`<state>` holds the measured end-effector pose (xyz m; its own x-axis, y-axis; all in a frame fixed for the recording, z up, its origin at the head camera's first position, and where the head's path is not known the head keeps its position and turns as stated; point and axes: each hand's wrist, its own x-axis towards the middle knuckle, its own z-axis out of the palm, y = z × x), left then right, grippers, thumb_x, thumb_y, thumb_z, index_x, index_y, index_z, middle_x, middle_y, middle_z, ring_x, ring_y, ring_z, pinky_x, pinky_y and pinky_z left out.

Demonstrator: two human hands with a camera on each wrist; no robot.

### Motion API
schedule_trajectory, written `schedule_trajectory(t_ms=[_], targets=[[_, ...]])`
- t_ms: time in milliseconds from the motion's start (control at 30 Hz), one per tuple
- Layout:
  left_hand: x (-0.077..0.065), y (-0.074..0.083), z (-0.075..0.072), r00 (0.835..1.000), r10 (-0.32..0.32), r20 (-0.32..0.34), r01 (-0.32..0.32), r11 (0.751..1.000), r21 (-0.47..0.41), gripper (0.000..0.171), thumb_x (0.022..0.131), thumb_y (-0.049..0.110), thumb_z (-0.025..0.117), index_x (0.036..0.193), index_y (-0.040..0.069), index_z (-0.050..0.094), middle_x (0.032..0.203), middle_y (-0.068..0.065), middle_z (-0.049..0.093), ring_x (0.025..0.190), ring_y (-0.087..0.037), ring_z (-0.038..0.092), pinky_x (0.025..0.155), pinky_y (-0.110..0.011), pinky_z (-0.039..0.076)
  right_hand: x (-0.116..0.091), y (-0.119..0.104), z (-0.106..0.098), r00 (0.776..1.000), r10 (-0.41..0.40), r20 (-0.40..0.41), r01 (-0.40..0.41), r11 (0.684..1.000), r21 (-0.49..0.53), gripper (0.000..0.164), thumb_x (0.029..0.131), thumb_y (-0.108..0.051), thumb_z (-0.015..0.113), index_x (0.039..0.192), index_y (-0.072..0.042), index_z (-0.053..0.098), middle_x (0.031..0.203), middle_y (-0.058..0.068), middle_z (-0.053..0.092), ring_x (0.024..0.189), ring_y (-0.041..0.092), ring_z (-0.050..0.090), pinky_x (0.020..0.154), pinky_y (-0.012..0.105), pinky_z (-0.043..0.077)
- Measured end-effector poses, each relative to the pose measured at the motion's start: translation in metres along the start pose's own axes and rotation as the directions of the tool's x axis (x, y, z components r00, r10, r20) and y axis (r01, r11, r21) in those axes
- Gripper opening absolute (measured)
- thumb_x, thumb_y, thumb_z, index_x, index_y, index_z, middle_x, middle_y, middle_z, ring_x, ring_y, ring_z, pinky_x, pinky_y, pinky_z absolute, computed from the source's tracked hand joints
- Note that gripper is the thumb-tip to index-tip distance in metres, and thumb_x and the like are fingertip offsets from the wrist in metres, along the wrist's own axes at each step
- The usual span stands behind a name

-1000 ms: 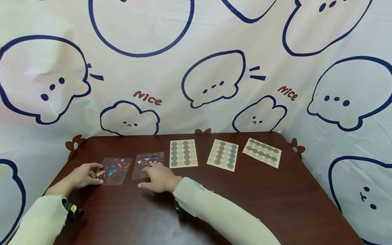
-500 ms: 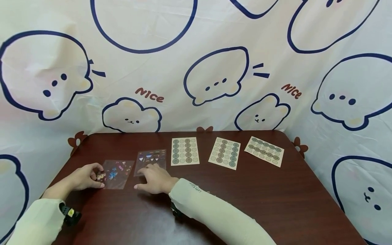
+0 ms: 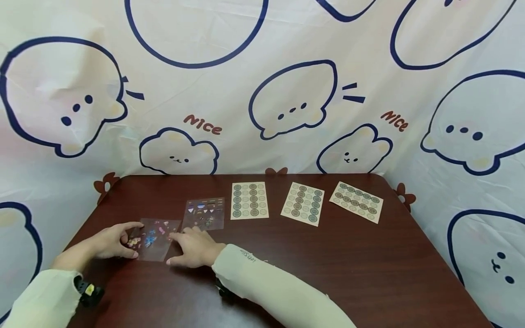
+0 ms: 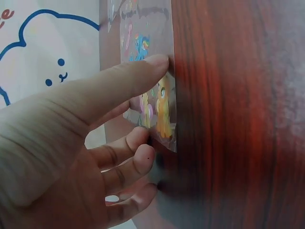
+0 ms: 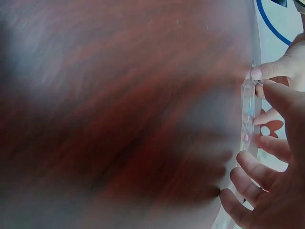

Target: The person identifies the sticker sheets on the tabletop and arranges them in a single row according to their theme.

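Observation:
A clear sticker sheet (image 3: 157, 249) with colourful cartoon pony stickers lies at the table's left side. My left hand (image 3: 107, 240) touches its left part, thumb toward the near corner and index finger stretched along the far side. In the left wrist view, the thumb lies over the sheet's edge, and the other fingers bend loosely below it. My right hand (image 3: 197, 248) is at the sheet's right edge with spread fingers, the index fingertip by the edge; contact is hard to tell. Just beyond that hand is a second clear sticker sheet (image 3: 217, 218), its near-left corner partly covered.
Three cream sheets of round stickers lie along the back of the brown table (image 3: 328, 273): one on the left (image 3: 249, 200), one in the middle (image 3: 302, 203) and one on the right (image 3: 356, 202). A cartoon-printed cloth (image 3: 229, 150) hangs behind.
My right hand has moved left and nearer, from the second clear sheet to the pony sheet's right edge. The pony sheet has slid a little toward me, with my left hand still at it.

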<state>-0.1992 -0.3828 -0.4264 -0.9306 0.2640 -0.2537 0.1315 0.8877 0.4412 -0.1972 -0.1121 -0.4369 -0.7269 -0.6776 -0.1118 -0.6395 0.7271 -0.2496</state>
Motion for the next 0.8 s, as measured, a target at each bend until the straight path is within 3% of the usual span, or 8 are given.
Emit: schedule_trajectory(t_ms=[167,367,667,800], targets=[[-0.006,0.002,0.001,1.000,-0.002,0.012,0.003,1.000,-0.026,0.084,0.077,0.024,0.088,0.140,-0.006,0.042,0.084,-0.009,0.048,0.068,-0.018,0.051,0.064,-0.033,0.039,0.006,-0.007,0.007,0.999,0.047,0.019,-0.047,0.999,0.009,0.070,0.090,-0.067,0.062,0.152,-0.043,0.039,0.141,-0.016,0.052,0.126,0.009,0.048,0.101,0.031,0.040],[-0.010,0.001,0.005,1.000,0.008,0.017,-0.007,0.999,-0.045,0.083,0.076,0.026,0.088,0.138,-0.003,0.042,0.090,-0.010,0.048,0.067,-0.016,0.053,0.064,-0.031,0.041,0.019,-0.004,0.018,0.989,0.145,0.000,-0.145,0.988,0.056,0.071,0.089,-0.070,0.060,0.151,-0.040,0.043,0.141,-0.015,0.049,0.128,0.009,0.045,0.095,0.033,0.036],[-0.014,-0.009,0.004,0.999,0.027,0.033,-0.020,0.980,-0.197,0.095,0.081,0.023,0.085,0.149,-0.006,0.025,0.091,-0.011,0.046,0.069,-0.015,0.052,0.060,-0.027,0.042,0.031,-0.007,0.031,0.972,0.229,-0.047,-0.226,0.972,0.056,0.073,0.081,-0.076,0.064,0.145,-0.045,0.048,0.139,-0.015,0.050,0.130,0.011,0.046,0.095,0.035,0.036],[-0.013,-0.012,0.005,0.998,0.049,0.048,-0.036,0.969,-0.243,0.098,0.081,0.019,0.084,0.151,-0.014,0.023,0.088,-0.011,0.045,0.063,-0.013,0.055,0.057,-0.027,0.046,0.031,-0.007,0.036,0.967,0.239,-0.086,-0.234,0.970,0.062,0.072,0.080,-0.075,0.067,0.143,-0.046,0.049,0.138,-0.015,0.052,0.128,0.011,0.047,0.090,0.033,0.035]])
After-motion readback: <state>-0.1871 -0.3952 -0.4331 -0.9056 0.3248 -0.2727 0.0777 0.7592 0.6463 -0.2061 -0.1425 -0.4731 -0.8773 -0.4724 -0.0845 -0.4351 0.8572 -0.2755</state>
